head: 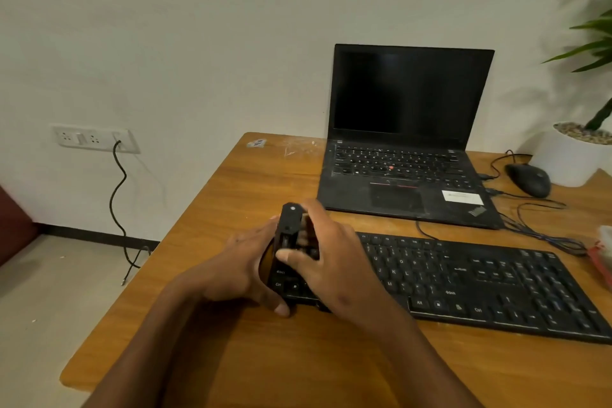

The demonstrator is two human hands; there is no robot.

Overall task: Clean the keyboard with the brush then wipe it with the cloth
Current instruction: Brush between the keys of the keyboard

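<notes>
Hands meet at the left end of the keyboard [480,281], which lies long axis left to right across the desk [231,358], near edge toward the person; left hand [231,262] rests against that end, fingers fairly straight and pressed along the side of the brush, thumb down at the near corner; right hand [331,262] reaches over the leftmost keys, fingers curled round the brush [289,225], thumb laid across its front.

Brush: black, stands roughly upright with handle end up, head down at the left key block; bristles hidden behind the fingers, so contact with the keys cannot be confirmed; judged step: brushing starts at the left end, and the whole run of uncovered keys lies to the right of the fingers, so the stroke likely goes rightward along the long axis; right hand is the working one.

Cloth: not identified; a pink-white item [602,252] at the right frame edge is too cropped to name.

Legible keyboard legends: Ctrl, Alt, Shift, J, K, L, M.

Farther back: open laptop [410,129], screen dark, ThinkPad-style logo on the palm rest, white sticker unreadable; mouse [530,179] with cable; white plant pot [569,156].
</notes>
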